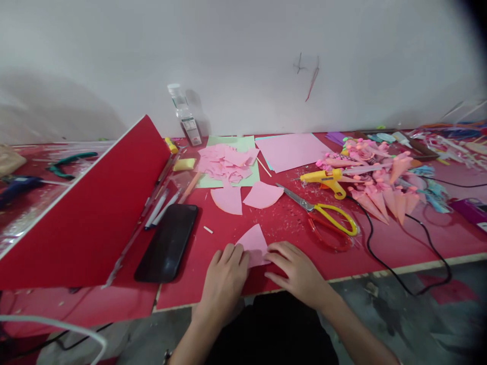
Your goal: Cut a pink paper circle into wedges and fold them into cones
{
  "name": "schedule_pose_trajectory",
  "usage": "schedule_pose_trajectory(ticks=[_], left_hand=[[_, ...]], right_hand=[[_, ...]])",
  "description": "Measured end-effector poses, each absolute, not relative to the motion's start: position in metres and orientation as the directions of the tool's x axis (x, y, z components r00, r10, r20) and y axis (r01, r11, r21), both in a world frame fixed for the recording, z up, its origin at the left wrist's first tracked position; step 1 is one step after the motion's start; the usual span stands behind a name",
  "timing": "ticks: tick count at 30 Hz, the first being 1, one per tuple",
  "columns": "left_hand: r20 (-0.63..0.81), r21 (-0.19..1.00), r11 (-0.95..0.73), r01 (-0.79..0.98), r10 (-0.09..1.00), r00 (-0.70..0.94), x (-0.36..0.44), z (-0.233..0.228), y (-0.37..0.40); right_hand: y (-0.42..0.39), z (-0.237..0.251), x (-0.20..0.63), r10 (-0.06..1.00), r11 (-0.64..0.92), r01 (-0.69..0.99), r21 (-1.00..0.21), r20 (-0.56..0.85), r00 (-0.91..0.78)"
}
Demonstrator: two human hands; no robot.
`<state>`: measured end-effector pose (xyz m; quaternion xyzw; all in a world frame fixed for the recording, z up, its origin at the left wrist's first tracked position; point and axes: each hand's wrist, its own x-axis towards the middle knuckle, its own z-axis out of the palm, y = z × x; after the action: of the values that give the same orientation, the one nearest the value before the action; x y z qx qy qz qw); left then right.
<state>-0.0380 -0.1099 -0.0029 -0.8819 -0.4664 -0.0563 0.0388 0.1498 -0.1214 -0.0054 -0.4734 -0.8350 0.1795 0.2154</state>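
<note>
Hands sit at the near edge of the red table [380, 253], both on one pink paper wedge [254, 244]. Left hand [224, 284] lies flat, fingers loosely together, fingertips pressing the wedge's left edge down so it does not slide. Right hand [297, 271] is also flat and palm down, fingers slightly spread, tips on the wedge's lower right corner. No pinch visible; looks like holding and flattening, possibly starting a roll, cannot tell which.

Two more pink wedges [262, 195] lie just beyond, apart from the hands, laid out singly so each can be picked up clean. Behind them a heap of pink scraps [228, 162] sits on a green sheet [249, 177], with a full pink sheet [291, 149] to its right.

Scissors [323, 213] with yellow and red handles lie closed to the right, within reach. Yellow glue gun [327, 178] rests further back, its black cord [380, 258] running off the table front. Finished pink cones [380, 195] are piled beside the gun.

Black phone [167, 243] lies face up left of the hands. Red board [79, 213] leans tilted at far left. Clear bottle [184, 114] stands against the wall.
</note>
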Motion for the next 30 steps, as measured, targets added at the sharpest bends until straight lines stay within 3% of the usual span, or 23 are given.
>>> schedule_pose_trajectory(ticks=[3, 8, 13, 22, 30], left_hand=[[0.111, 0.051, -0.592, 0.804, 0.804, 0.585, -0.032, 0.001, -0.111], [0.122, 0.27, -0.68, 0.682, 0.726, 0.676, -0.045, -0.004, -0.11], [0.161, 0.39, -0.606, 0.694, 0.786, 0.597, -0.052, -0.01, -0.11], [0.071, 0.526, -0.413, 0.743, 0.892, 0.446, -0.046, -0.008, -0.104], [0.013, 0.561, -0.29, 0.776, 0.94, 0.341, -0.043, -0.007, -0.102]], right_hand=[[-0.122, -0.014, 0.147, 0.874, 0.481, 0.734, -0.479, 0.199, -0.443], [-0.116, -0.017, 0.157, 0.839, 0.542, 0.705, -0.458, 0.247, -0.485], [-0.114, -0.017, 0.16, 0.869, 0.489, 0.665, -0.564, 0.249, -0.428], [-0.113, -0.01, 0.153, 0.923, 0.376, 0.654, -0.656, 0.206, -0.324], [-0.113, -0.011, 0.146, 0.947, 0.321, 0.672, -0.667, 0.205, -0.248]])
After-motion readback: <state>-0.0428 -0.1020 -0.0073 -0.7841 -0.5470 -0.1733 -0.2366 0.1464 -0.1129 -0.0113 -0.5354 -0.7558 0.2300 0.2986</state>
